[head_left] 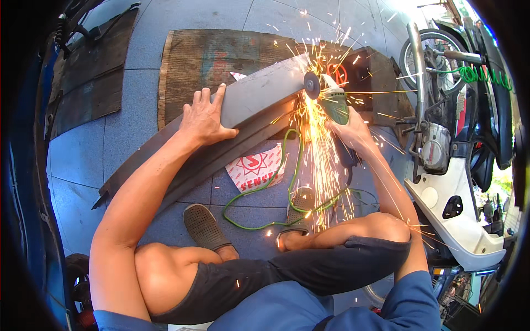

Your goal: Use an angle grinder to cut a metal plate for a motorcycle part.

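Observation:
A long grey sheet-metal channel (259, 83) slants across the floor in front of me, its upper right end raised. My left hand (207, 117) lies on top of it with the fingers spread, pressing against the metal. In my right hand (353, 131) is a green angle grinder (334, 105), the fingers wrapped round its body. Its dark disc (312, 85) meets the channel's right end. Bright sparks (314, 149) pour down from that spot and also fly up and to the right, partly hiding the grinder.
Under the channel's far side lies a worn wooden board (221, 52). A green cord (243, 225) loops over the floor by my shoes (207, 226), near a red-and-white printed sheet (256, 170). Motorcycle parts (436, 143) and a white panel (452, 209) stand at the right; dark boards (91, 77) lie left.

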Tool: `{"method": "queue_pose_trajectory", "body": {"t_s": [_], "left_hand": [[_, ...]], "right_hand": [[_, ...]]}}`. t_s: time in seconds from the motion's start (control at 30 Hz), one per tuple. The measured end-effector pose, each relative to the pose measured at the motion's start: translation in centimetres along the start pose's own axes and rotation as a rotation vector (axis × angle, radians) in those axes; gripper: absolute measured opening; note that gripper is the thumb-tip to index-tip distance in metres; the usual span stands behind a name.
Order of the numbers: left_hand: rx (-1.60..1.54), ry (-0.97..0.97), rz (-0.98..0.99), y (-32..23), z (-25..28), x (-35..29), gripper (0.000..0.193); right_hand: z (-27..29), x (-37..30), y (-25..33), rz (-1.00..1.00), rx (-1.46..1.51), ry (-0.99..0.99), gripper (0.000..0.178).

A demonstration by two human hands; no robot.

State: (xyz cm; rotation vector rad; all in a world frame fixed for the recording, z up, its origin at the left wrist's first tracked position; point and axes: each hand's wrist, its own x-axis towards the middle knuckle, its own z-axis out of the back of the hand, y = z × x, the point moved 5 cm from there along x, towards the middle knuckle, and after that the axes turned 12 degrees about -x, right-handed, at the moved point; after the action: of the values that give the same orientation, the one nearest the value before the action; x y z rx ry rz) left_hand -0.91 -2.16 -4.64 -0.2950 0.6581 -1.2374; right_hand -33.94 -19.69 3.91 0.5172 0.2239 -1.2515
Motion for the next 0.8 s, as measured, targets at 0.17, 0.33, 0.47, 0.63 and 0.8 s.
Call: {"method": "queue_pose_trajectory", "body": {"t_s": [0.17,0.33,0.47,0.63,0.8], "left_hand": [[-0.009,-0.022,-0.016,-0.5,0.2,0.1,0.127],[-0.011,0.002,-0.003,-0.4,0.2,0.0,0.127],[-0.014,0.011,0.012,-0.4,0.1,0.0,0.126],[-0.008,-0.009,0.0,-0.5,0.2,0.0,0.126],[-0.01,0.009,0.012,-0.5,0.2,0.0,0.126]], "right_hand": [[0.5,-0.2,0.2,-0.05,0.001,0.05,0.066],[1.8,-0.9,1.7,-0.079,-0.004,0.035,0.07],[1.4,-1.3,1.8,-0.069,-0.008,0.001,0.063],[1.2,-1.4,2.0,-0.101,-0.034,0.041,0.061],[0.8,-1.2,1.4,-0.068,-0.041,0.024,0.068]]}}
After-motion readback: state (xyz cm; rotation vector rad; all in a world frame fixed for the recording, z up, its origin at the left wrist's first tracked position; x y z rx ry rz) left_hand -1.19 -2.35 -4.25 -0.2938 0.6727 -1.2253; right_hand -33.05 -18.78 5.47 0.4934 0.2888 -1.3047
